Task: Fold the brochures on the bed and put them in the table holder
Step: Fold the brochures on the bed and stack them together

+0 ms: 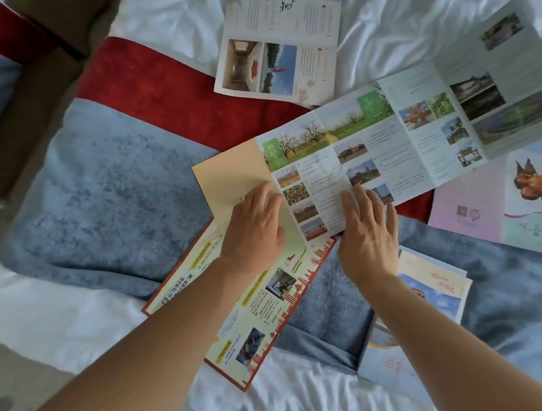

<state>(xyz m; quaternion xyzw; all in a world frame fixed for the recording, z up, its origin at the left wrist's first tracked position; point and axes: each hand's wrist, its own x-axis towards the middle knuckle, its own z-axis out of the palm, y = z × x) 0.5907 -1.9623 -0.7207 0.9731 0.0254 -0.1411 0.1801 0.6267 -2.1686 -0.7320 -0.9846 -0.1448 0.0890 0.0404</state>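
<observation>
A long multi-panel brochure (385, 136) with landscape photos lies unfolded across the bed, running up to the right. Its left end panel, plain cream (230, 173), is turned over onto the printed side. My left hand (252, 228) presses flat on that cream panel. My right hand (368, 231) lies flat with spread fingers on the printed panel beside it. Under both hands sits a red-bordered brochure (253, 310). The table holder is not in view.
More brochures lie around: a white one (280, 44) at the top, a pink one (499, 209) at the right, pale blue ones (431, 291) under my right forearm. The bed has a white sheet (410, 19) and a red-and-blue runner (112, 188).
</observation>
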